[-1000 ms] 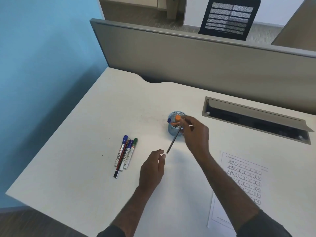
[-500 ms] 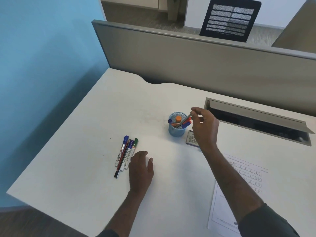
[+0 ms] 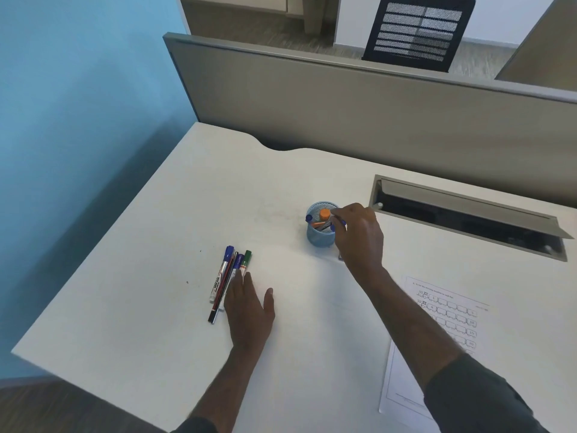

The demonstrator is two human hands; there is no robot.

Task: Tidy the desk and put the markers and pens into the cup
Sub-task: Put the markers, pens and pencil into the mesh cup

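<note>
Fingertips of my right hand [image 3: 359, 235] hang over the near rim of the blue mesh cup [image 3: 321, 232], curled in around the end of a thin pen [image 3: 338, 220] whose other end already sits inside; how tightly they pinch it I cannot tell. Inside the cup, just left of those fingertips, stand an orange-capped marker [image 3: 324, 214] and a blue-capped pen [image 3: 309, 218], with more barrels leaning low among them. My left hand [image 3: 249, 310] lies flat on the desk [image 3: 156, 307], fingers straight and close together, thumb held out to the right. Its fingertips touch the near end of a row still waiting on the desk: a blue-capped marker [image 3: 222, 273] furthest left, a thin dark pencil [image 3: 223, 289] beside it, another blue-capped marker [image 3: 238, 267], and a green-capped marker [image 3: 246, 259] nearest my fingers. All 4 lie side by side, caps pointing away from me. Between my 2 hands the desktop is bare white. Left of the row the surface runs on to the desk's edge, beyond which is a blue wall [image 3: 78, 120]. Beyond the cup a grey partition [image 3: 343, 104] closes the far edge. Right of my right hand an open cable tray [image 3: 462, 214] is sunk into the desk, and a printed sheet [image 3: 437, 323] lies partly under my right forearm.
</note>
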